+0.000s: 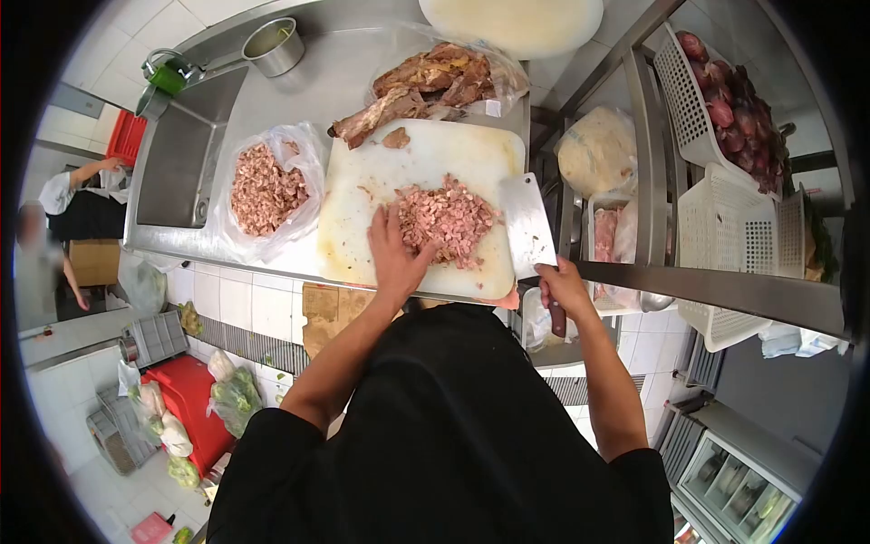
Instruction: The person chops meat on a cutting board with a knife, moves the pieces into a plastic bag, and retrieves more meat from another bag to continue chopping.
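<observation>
My right hand (pixel 564 288) is wrapped round the dark handle of a cleaver (pixel 528 222), whose broad blade lies over the right edge of the cutting board (pixel 349 245). A heap of chopped meat (pixel 453 218) is spread on the board. Against the heap's left side rests my left hand (pixel 397 254), its fingers apart and touching the meat. One small meat piece (pixel 396 138) sits near the board's far edge. Left of the board, a clear plastic bag (pixel 308 159) holds more chopped meat (pixel 263 192). Large chunks of browned meat (pixel 435 77) lie on plastic behind the board.
On the left are a sink (pixel 177 163) and a metal pot (pixel 274 47). To the right, a metal rack (pixel 725 288) carries white baskets (pixel 732 218) and red onions (pixel 729 113). A person (pixel 86 195) stands beyond the counter at far left.
</observation>
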`<state>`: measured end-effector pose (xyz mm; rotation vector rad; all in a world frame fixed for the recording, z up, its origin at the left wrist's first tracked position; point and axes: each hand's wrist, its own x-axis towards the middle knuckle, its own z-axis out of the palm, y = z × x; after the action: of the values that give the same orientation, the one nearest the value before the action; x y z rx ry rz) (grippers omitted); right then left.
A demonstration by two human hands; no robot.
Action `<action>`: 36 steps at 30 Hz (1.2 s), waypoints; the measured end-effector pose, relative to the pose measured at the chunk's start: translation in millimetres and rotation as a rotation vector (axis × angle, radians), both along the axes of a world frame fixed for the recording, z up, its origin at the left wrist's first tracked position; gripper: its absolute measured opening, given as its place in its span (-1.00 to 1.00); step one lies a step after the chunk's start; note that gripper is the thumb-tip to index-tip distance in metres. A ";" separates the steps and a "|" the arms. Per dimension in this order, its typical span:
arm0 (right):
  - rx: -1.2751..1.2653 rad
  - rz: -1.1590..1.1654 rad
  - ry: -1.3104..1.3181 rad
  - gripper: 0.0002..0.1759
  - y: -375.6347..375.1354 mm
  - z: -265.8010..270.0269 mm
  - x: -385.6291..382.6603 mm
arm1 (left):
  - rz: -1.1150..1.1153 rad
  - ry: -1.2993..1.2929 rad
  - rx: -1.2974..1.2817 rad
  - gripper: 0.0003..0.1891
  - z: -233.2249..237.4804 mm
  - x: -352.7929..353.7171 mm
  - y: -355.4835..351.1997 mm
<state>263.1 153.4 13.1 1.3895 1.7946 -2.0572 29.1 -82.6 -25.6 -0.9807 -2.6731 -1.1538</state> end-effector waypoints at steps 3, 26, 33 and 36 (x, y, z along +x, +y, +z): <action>0.032 0.108 -0.032 -0.78 -10.3 0.7 -32.3 | -0.010 -0.052 0.058 0.03 1.9 -2.1 40.2; 0.046 0.071 0.051 -0.84 -75.0 55.7 -131.0 | 0.001 -0.198 0.211 -0.47 48.8 -33.2 100.7; -0.011 0.051 0.150 -0.84 -119.1 95.3 -184.3 | -0.033 -0.206 0.184 -0.45 92.9 -89.7 61.2; -0.007 0.097 0.155 -0.82 -145.6 103.9 -221.7 | 0.037 -0.136 0.208 -0.46 101.7 -124.3 27.5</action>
<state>41.4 7.8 117.1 1.1447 1.8693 -2.1717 -95.1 -55.1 76.1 -0.8445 -2.5877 -1.5045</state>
